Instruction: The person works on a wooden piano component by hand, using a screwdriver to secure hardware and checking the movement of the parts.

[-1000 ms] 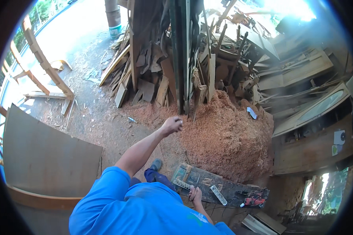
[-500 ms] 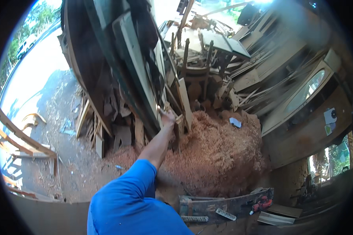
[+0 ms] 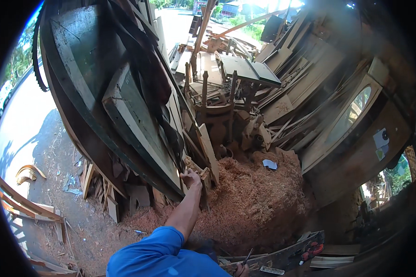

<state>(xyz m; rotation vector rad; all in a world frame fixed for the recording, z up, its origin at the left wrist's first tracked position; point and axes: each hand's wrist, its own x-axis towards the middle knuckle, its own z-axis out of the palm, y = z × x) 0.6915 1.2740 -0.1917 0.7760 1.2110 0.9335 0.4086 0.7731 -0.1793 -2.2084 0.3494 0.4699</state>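
My left hand (image 3: 192,179) reaches out at the end of a blue sleeve, its fingers curled at a cluster of pale wood scraps (image 3: 196,169). Those scraps sit at the foot of tall leaning panels; what lies between the fingers is too small to make out. Close by, a narrow pale board (image 3: 209,154) leans upright. At the lower edge my right hand (image 3: 241,270) is partly in view, closed round a thin, dark, pointed tool (image 3: 248,256) whose kind I cannot tell.
A mound of reddish wood shavings (image 3: 259,198) lies right of my arm, with a white paper (image 3: 269,164) on it. Weathered framed panels (image 3: 134,120) lean at left. A door with an oval window (image 3: 351,111) leans right. A dark plank (image 3: 282,253) lies low.
The view has shifted, so the panels and shavings sit lower in it. My left hand stays at the wood scraps. My right hand with the thin tool has come into view.
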